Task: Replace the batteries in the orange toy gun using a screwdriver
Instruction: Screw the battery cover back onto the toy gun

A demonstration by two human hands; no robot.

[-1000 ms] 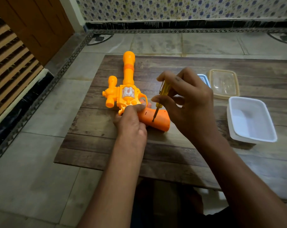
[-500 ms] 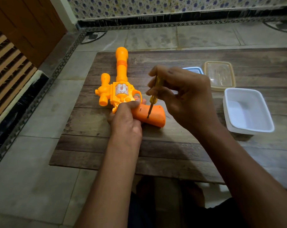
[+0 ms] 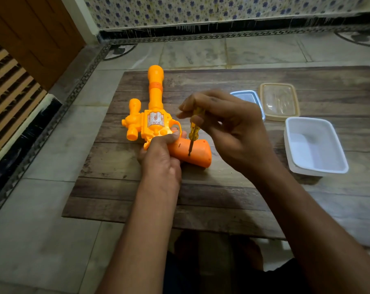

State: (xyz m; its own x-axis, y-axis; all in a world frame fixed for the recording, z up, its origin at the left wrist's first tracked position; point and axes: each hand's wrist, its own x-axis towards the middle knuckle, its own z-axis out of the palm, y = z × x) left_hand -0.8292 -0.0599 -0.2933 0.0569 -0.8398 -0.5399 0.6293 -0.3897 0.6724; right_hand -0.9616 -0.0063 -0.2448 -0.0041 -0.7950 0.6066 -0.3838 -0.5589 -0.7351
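The orange toy gun (image 3: 155,115) lies flat on the wooden board (image 3: 211,200), barrel pointing away from me, its darker orange grip (image 3: 199,152) towards the right. My left hand (image 3: 162,160) grips the gun where the body meets the grip, thumb and fingers wrapped round it. My right hand (image 3: 228,126) pinches the yellow-handled screwdriver (image 3: 194,130) between thumb and fingertips. The screwdriver stands nearly upright with its tip on the top face of the grip, at a small dark hole. No batteries are visible.
A white rectangular tub (image 3: 315,145) stands on the board to the right. Behind it lie a clear lid with a tan rim (image 3: 279,101) and a blue-rimmed lid (image 3: 249,97), partly hidden by my right hand. Tiled floor surrounds the board; a wall runs behind.
The camera view has shifted slightly. My right-hand fingers have moved a little on the screwdriver handle while its tip stays on the grip. My left hand keeps its hold.
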